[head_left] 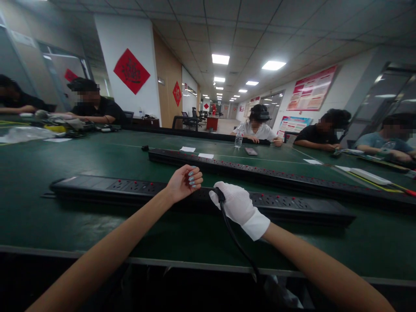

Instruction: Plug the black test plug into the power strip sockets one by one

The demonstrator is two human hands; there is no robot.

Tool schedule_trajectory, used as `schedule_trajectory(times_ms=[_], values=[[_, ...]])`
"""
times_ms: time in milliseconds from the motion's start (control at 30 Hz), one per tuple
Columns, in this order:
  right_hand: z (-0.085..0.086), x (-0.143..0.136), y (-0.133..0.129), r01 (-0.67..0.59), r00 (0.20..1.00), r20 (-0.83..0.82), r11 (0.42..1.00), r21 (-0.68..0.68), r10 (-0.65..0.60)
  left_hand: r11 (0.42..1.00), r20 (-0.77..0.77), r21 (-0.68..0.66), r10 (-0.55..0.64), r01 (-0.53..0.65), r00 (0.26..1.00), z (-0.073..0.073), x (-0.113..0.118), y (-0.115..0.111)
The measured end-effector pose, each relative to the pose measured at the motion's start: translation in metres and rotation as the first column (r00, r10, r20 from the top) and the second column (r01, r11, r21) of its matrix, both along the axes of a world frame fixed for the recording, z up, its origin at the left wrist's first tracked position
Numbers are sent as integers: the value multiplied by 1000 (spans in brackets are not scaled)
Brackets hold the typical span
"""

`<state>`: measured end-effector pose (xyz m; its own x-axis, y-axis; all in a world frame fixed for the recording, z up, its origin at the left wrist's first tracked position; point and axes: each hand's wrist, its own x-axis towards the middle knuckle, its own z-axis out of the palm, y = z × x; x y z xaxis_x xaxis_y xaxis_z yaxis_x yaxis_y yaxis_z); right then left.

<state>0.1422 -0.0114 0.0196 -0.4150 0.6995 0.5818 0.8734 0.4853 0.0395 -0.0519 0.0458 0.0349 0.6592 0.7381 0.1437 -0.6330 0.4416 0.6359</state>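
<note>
A long black power strip (97, 184) with several sockets and small red parts lies lengthwise across the green table in front of me. My right hand (238, 206), in a white glove, grips a black plug (220, 194) at the middle of the strip. From the plug a black power cord (232, 234) runs down over the table's near edge. Whether the plug sits in a socket is hidden by the glove. My bare left hand (186, 183), nails painted light blue, is curled closed just left of it, over the strip, with nothing visible in the fingers.
A second long power strip (276, 174) lies behind the first. Farther back are a water bottle (238, 138), white paper slips (206, 156) and a small stack (251, 151). Several people sit around the table. Cables and plastic (29, 133) lie at the far left.
</note>
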Motion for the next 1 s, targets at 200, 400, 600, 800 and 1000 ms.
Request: schedule_trajectory(times_ms=[200,400,600,800,1000], values=[[0,-1,-2,15,1000,1,1000,1,-15,1000,-7,-6,24,-24,1000,0,0,-1],[1,0,-1,1,1000,-2,1000,-17,-1,998,-18,-47,39,-40,999,3,2,-3],[2,1,-2,-2,1000,-17,1000,-29,1,996,-20,-77,48,-49,999,4,3,-4],[2,0,-3,-5,1000,-14,1000,-28,4,997,-16,-61,54,-55,998,4,3,-4],[1,0,-2,-11,1000,-27,1000,-19,10,999,-16,-42,28,-28,999,3,3,-3]])
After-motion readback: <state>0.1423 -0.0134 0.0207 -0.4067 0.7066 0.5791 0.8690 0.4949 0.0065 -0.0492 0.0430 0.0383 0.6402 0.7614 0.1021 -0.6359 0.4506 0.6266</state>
